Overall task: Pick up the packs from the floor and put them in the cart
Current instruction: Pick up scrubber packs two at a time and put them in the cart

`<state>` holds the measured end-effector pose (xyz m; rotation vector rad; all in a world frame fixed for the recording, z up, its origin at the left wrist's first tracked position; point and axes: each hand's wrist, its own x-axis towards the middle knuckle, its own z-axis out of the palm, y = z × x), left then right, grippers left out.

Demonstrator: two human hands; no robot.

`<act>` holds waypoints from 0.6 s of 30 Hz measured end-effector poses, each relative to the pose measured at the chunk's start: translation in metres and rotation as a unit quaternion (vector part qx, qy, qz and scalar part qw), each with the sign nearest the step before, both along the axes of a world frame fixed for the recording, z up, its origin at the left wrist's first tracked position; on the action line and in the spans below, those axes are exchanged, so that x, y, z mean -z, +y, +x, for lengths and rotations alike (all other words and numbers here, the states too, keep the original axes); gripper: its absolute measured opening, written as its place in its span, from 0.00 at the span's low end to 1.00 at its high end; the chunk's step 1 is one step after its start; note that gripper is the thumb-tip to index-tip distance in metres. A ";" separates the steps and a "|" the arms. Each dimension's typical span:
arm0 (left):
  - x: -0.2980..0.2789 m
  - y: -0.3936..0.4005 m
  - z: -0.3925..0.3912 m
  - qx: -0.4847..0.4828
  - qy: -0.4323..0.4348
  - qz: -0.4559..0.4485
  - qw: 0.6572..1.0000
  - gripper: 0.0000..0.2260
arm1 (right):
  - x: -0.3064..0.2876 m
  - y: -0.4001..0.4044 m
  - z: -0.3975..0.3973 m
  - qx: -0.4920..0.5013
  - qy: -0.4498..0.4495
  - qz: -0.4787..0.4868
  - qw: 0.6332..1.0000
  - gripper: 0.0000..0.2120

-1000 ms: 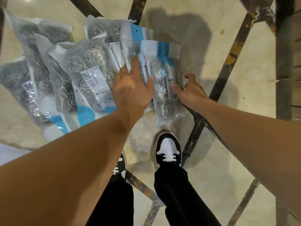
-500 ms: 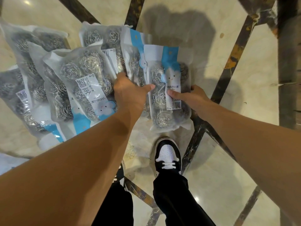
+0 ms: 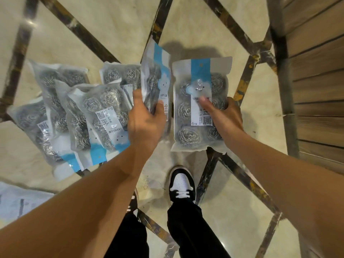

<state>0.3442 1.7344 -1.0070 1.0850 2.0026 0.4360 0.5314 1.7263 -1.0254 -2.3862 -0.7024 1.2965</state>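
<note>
packs of steel scourers are sitting in both hands. left hand (image 3: 144, 118) is gripping a narrow-looking pack (image 3: 155, 79), turned edge-on, with its thumb on the near side and fingers curling round the far side; the blue header strip is pointing away from the wrist. right hand (image 3: 222, 113) is gripping a flat-facing pack (image 3: 200, 101), thumb pressing on the white label at the front, fingers wrapping behind the pack's right edge. the two held packs are hanging just beside each other, apart by a thin gap, above the floor (image 3: 195, 25).

to the left of the left hand, a heap of packs (image 3: 74, 116) is lying overlapped on the floor, some with labels upside down. below the hands, a black-and-white shoe (image 3: 182, 183) is standing on the pale marble with its dark inlaid stripes. beyond the right hand, wooden slats (image 3: 316, 81) are filling the edge of the view.
</note>
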 end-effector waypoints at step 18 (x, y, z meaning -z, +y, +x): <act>-0.521 0.096 -0.143 -0.194 -0.211 0.196 0.938 0.33 | -0.529 0.147 -0.061 -0.109 0.007 0.284 0.953 0.13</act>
